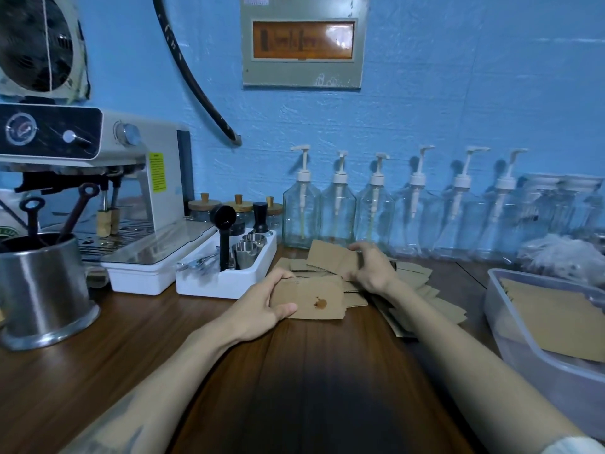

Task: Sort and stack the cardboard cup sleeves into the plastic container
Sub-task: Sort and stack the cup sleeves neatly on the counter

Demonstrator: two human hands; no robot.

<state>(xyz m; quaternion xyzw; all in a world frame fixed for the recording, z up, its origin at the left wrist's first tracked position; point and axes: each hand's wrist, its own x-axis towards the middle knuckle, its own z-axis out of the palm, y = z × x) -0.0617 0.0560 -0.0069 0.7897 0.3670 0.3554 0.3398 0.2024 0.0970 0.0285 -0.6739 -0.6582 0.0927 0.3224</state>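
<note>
1. A loose pile of cardboard cup sleeves (402, 290) is lying spread on the wooden table (98, 348), toward its far edge and a little right of the middle.
2. The left hand (262, 306) is clamping a small stack of sleeves (314, 301), thumb on top and fingers curling over the stack's far edge; the top sleeve is showing a brown stain.
3. The right hand (370, 263) is gripping another sleeve (330, 257) at the far side of the pile, lifting it tilted above the rest.
4. The plastic container (530, 348) is sitting at the table's right edge, with flat sleeves already lying inside it.
5. A white tray (226, 280) of metal tools is standing just left of the pile.
6. A row of clear pump bottles (376, 208) is lining the table's far edge behind the pile.
7. An espresso machine (98, 178) and a steel canister (42, 290) are occupying the table's left side.
</note>
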